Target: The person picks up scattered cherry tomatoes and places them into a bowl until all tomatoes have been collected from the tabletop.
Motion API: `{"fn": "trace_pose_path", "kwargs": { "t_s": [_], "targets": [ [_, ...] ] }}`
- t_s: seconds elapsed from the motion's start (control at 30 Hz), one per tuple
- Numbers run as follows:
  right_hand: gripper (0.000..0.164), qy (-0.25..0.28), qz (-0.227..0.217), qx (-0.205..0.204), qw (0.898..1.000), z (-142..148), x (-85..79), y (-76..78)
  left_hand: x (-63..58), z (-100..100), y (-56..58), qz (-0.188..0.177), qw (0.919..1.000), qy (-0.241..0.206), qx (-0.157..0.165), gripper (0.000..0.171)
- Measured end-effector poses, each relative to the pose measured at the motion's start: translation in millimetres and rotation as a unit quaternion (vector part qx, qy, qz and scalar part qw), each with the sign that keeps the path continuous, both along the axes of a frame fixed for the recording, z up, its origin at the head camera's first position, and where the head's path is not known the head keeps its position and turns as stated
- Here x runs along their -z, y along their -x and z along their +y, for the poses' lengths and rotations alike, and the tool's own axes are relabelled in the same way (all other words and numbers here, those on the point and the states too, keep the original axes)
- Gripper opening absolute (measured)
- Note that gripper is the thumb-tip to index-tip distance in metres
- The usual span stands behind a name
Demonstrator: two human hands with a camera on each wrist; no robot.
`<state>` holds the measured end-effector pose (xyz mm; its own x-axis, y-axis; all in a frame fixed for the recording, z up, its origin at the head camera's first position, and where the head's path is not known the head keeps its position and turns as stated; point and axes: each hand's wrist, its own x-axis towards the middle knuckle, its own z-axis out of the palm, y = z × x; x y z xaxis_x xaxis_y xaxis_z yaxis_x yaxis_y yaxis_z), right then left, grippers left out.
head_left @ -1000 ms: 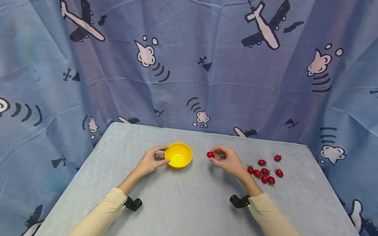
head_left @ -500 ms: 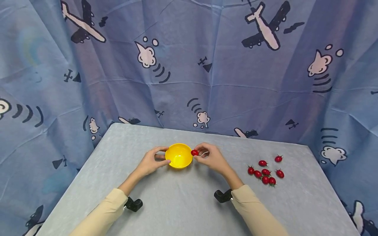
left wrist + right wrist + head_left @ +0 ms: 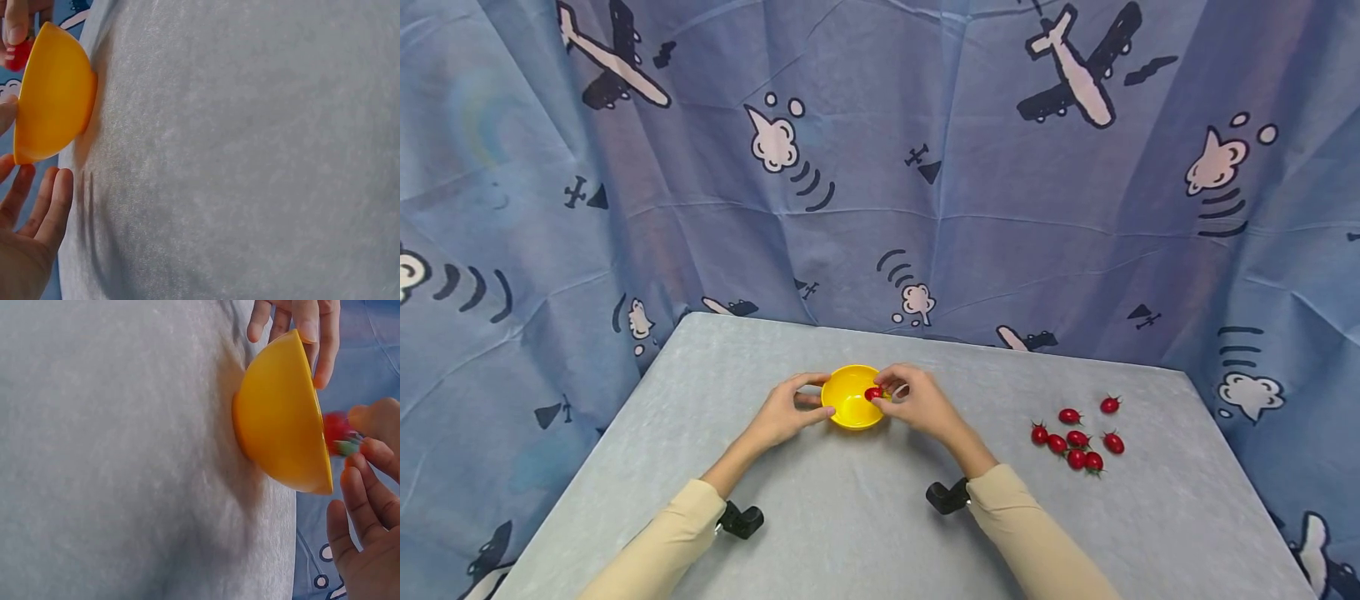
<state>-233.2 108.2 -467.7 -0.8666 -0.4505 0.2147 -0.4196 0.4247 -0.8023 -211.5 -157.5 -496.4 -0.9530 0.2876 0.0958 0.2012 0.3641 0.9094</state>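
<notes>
A yellow bowl stands upright on the table, its smooth yellow inside facing the head camera. My left hand holds it at the left, thumb at the near rim and fingers at the far side. Between the thumb and fingertips of my right hand is a red cherry tomato, pinched just above the bowl's right rim. The right wrist view shows this tomato by its green stem end, right at the rim and partly behind it. In the left wrist view the bowl hides part of the right hand.
Several more cherry tomatoes with green stems lie loosely grouped on the right of the grey-white table. A blue curtain printed with airplanes hangs behind the table's far edge.
My right hand has carried the cherry tomato leftward from beside the bowl to over its right rim. My left hand and the bowl have stayed in place.
</notes>
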Motion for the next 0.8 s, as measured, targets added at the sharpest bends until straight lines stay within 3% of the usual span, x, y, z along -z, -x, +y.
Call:
{"fn": "trace_pose_path", "kwargs": {
  "t_s": [0.3,0.8],
  "targets": [
    [0.022,0.031,-0.01,0.004,0.999,15.0,-2.6,-2.5,0.7,-0.5,1.2,-0.001,1.0,0.003,0.0,0.058],
    [0.018,0.064,-0.031,0.032,0.997,108.9,-9.7,-26.7,-2.2,1.9,-1.5,-0.001,0.9999,0.01,0.002,0.057]
  ]
}}
